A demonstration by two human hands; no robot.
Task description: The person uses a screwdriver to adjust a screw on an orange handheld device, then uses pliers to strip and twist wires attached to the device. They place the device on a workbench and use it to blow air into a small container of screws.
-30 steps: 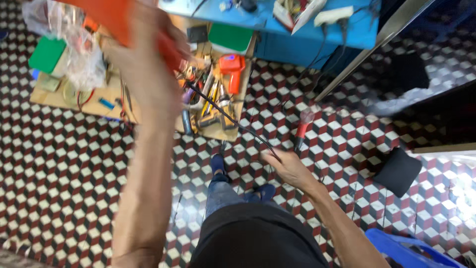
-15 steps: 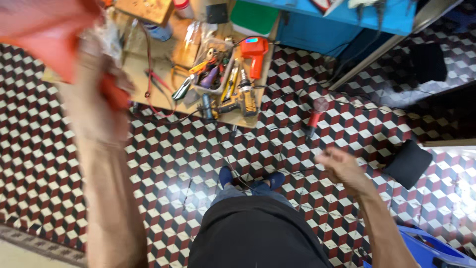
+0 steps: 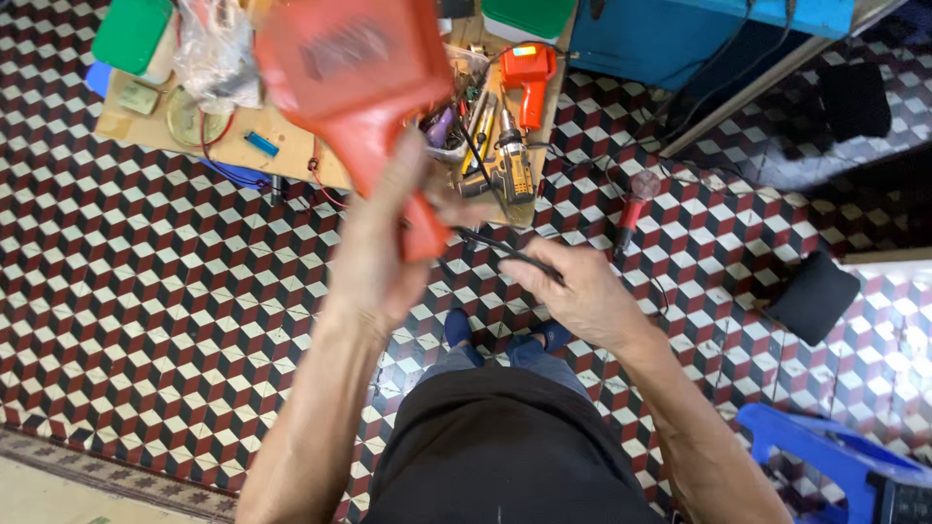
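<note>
Red, white and dark tiles in a cube pattern cover the floor (image 3: pixel 175 291), seen from above by someone looking down past their own dark shorts and blue shoes. At twelve o'clock a low wooden board (image 3: pixel 291 155) lies on the floor, crowded with tools, likely so everything stays within reach: an orange drill (image 3: pixel 526 76), a darker drill (image 3: pixel 512 173) beside it, a green box (image 3: pixel 133 35) at ten o'clock and a clear plastic bag (image 3: pixel 216 53) next to that. A blue cabinet (image 3: pixel 670 39) stands at one o'clock, a small red-handled tool (image 3: pixel 633 209) lies on the tiles at two o'clock, and a blue plastic stool (image 3: pixel 825 456) shows at five o'clock. The left hand (image 3: pixel 374 257) rises from seven o'clock with the forearm stretched upward, fingers wrapped closed around the narrow handle of a large orange power tool (image 3: pixel 345 82), which is lifted close to the camera and blurred, seemingly raised clear of the clutter. A black cord (image 3: pixel 505 250) runs from the handle's base toward three o'clock. The right hand (image 3: pixel 582 291), coming in from five o'clock with its back to the camera, has its fingers curled over this cord, apparently keeping it taut and out of the way.
</note>
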